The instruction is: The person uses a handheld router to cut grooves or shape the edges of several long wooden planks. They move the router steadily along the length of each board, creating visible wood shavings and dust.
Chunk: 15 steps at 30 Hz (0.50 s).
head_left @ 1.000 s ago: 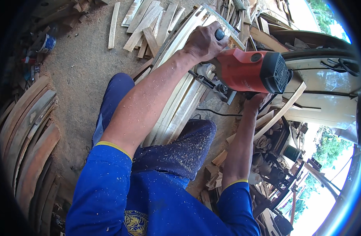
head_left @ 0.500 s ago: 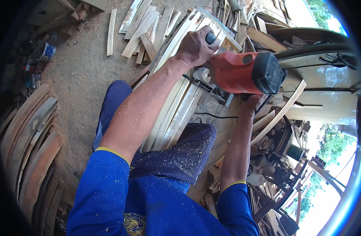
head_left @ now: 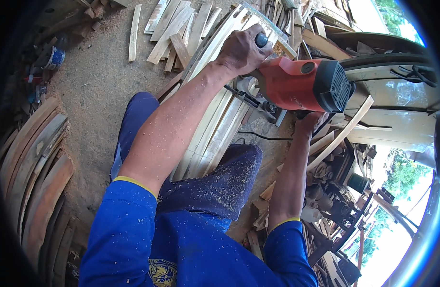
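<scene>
My left hand (head_left: 244,51) is closed around the dark round side knob of a red plunge router (head_left: 289,83) with a black vented cap. My right hand (head_left: 310,125) is partly hidden behind the motor body, its fingers wrapped round the handle on the other side. Metal rods and a guide plate (head_left: 272,112) stick out from the router's base over pale boards (head_left: 205,143) laid side by side. Elongated slots show near their far end. The bit and most of the base are hidden. Wood chips dot my forearms and trousers.
Loose wood strips (head_left: 177,36) lie on the ground ahead. Curved timber pieces (head_left: 31,167) are stacked at left. A dark power cord (head_left: 265,137) runs behind my knee. A pale panelled object (head_left: 397,105) and scrap wood stand at right.
The router and both hands have shifted slightly to the right. Its motor cap looks turned a little more toward me. Both hands keep their grip.
</scene>
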Each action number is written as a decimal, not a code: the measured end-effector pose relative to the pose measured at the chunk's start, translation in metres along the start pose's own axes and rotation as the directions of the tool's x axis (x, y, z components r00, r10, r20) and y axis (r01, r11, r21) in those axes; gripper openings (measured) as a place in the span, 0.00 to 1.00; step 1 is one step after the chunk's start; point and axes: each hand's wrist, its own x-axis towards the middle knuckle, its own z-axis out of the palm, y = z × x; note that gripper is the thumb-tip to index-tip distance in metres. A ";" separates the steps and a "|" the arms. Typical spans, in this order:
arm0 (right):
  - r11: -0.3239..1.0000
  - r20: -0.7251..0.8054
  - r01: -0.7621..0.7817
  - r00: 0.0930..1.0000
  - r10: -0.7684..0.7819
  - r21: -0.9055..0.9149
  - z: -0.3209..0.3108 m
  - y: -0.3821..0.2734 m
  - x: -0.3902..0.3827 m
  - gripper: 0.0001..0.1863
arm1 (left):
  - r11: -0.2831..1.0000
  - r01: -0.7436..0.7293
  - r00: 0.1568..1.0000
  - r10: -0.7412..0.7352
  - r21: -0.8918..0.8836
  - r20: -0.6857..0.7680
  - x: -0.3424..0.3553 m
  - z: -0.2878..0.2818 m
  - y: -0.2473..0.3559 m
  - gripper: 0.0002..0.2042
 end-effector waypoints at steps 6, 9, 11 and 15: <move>0.990 -0.024 0.019 1.000 -0.015 0.138 0.003 0.027 0.008 0.21 | 1.000 0.010 1.000 -0.010 -0.012 -0.002 -0.007 0.005 -0.012 0.13; 0.988 -0.071 0.149 0.987 -0.146 0.044 0.004 0.034 0.006 0.20 | 1.000 0.012 1.000 -0.011 0.017 -0.029 -0.003 0.001 -0.013 0.13; 0.994 -0.093 0.110 0.990 -0.110 -0.006 0.004 0.016 -0.001 0.21 | 1.000 0.012 1.000 -0.011 0.028 -0.022 -0.002 -0.001 -0.009 0.13; 0.991 -0.059 0.106 0.993 -0.102 0.081 -0.011 0.010 0.010 0.22 | 1.000 0.012 1.000 -0.012 0.004 0.004 0.002 -0.003 0.010 0.13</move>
